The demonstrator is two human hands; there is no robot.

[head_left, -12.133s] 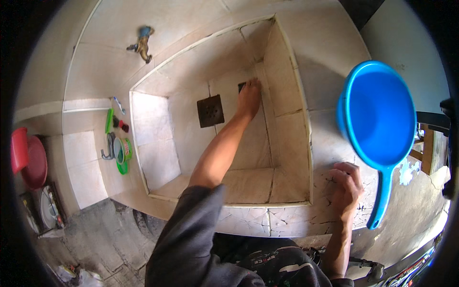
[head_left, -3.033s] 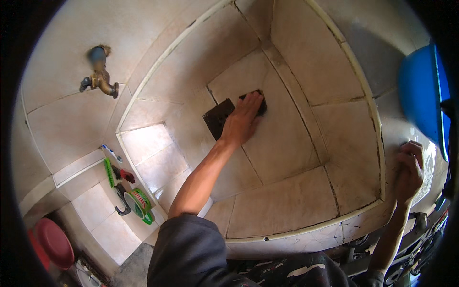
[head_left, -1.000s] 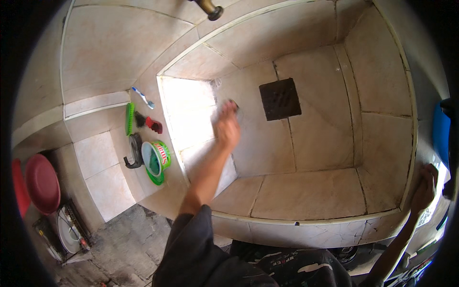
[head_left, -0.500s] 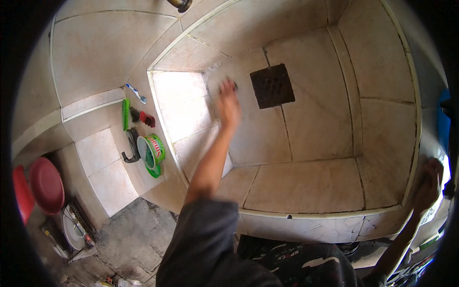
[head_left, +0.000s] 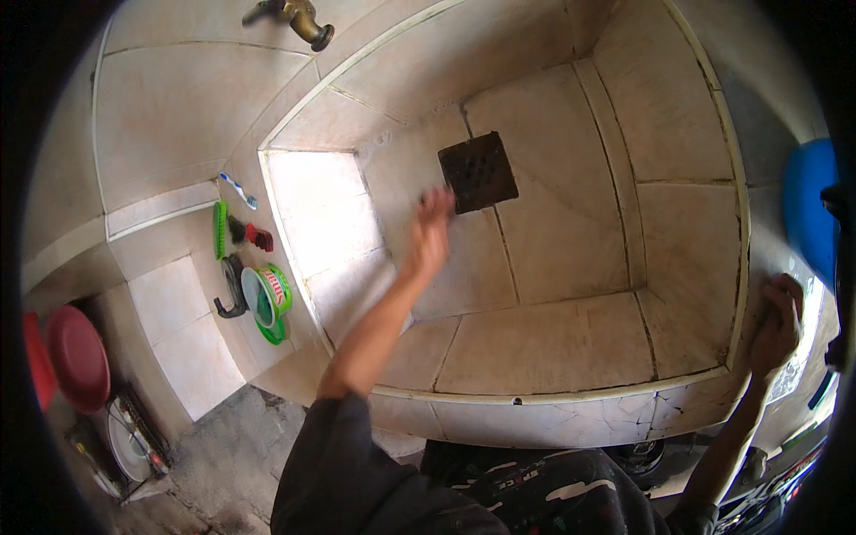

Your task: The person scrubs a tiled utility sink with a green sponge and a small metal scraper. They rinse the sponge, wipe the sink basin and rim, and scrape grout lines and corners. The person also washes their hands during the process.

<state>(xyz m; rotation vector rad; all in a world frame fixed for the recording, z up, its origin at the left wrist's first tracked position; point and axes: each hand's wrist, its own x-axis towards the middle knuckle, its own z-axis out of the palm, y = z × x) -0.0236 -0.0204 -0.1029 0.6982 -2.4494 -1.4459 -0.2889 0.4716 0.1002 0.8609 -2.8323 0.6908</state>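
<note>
My left hand (head_left: pixel 431 234) is inside a beige tiled basin (head_left: pixel 571 334), low over its floor. Its fingers are curled beside the near left corner of a dark, rusty square drain grate (head_left: pixel 479 172). Something dark shows at the fingertips, too small and blurred to name. At the far right my right hand (head_left: pixel 777 328) rests on the basin's ledge with bent fingers, holding nothing that I can see. A blue plastic container (head_left: pixel 810 209) stands just beyond it.
On the left ledge are a toothbrush (head_left: pixel 239 192), a green brush (head_left: pixel 220 230), a red-and-black brush (head_left: pixel 252 234), a black curved-handled item (head_left: pixel 232 290) and a green-and-white tub (head_left: pixel 273 299). A brass tap (head_left: pixel 310 25) juts out above. Red bowls (head_left: pixel 78 357) stand lower left.
My left hand has moved nearer to the drain grate and toward me, its fingers more curled. The view has shifted, showing more of the tap and blue container. My right hand stays on the ledge.
</note>
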